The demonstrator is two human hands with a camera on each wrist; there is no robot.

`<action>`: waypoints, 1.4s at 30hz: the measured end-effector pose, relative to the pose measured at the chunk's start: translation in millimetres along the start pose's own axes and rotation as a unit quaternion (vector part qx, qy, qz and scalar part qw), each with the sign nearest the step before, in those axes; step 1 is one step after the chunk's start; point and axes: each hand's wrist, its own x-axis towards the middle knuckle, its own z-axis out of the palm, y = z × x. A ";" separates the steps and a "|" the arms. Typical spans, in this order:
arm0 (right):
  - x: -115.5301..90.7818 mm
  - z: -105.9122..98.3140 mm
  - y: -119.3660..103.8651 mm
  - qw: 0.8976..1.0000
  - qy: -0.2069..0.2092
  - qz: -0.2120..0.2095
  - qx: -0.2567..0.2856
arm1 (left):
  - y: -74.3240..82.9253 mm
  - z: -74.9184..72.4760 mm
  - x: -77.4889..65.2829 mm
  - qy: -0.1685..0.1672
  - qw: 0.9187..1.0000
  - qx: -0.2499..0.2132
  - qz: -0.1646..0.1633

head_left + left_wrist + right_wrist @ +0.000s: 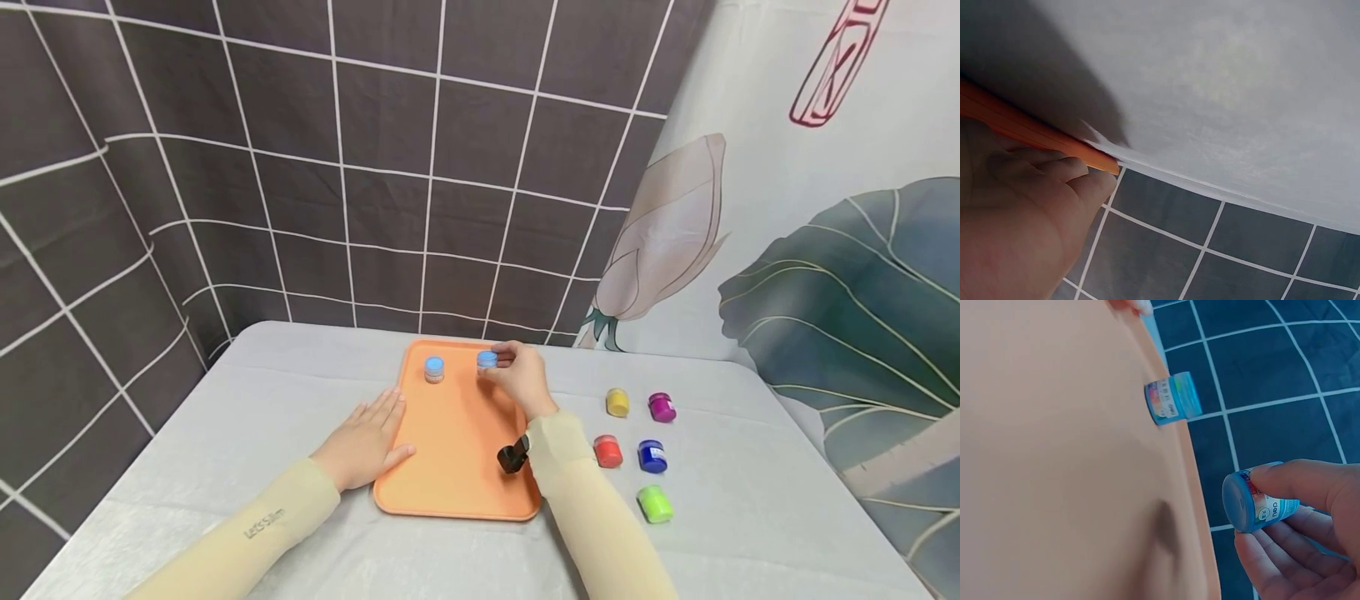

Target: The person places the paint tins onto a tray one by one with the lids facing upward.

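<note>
An orange tray (450,458) lies lengthwise on the table. My left hand (362,444) rests along its left rim, fingers straight and thumb over the edge. Near the tray's far right corner, my right hand (525,382) pinches a small paint jar with a light blue lid (487,359) between thumb and fingers. In the right wrist view this held jar (1263,503) is raised off the tray, its flat base showing and a printed label on its side. A matching light blue jar (434,370) stands on the tray at the far left.
Right of the tray, several jars sit on the grey cloth (720,533): yellow (617,402), purple (662,407), red (607,451), dark blue (652,457) and lime green (656,504). A dark tiled-pattern curtain (390,200) hangs behind the table. A black band (513,456) is on my right wrist.
</note>
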 end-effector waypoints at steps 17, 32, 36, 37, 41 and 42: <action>9.7 30.1 2.3 1.000 -0.021 0.004 -0.014 | 1.7 -2.8 2.3 -0.008 1.000 0.001 -0.006; 11.5 37.9 7.6 0.998 -0.048 0.002 -0.044 | 1.9 -2.1 0.3 -0.004 1.000 -0.002 -0.004; 12.9 38.5 7.4 0.997 -0.050 -0.002 -0.054 | 1.4 -1.5 0.9 -0.006 1.000 0.000 -0.004; 12.9 38.6 7.2 0.997 -0.051 -0.002 -0.055 | 1.0 -1.1 1.2 -0.006 1.000 0.001 -0.004; 13.1 39.2 6.6 0.997 -0.057 0.000 -0.057 | -0.9 0.9 2.3 -0.006 1.000 0.003 -0.005; 13.1 39.4 6.8 0.997 -0.057 -0.001 -0.059 | -1.1 1.1 2.5 -0.007 1.000 0.005 -0.007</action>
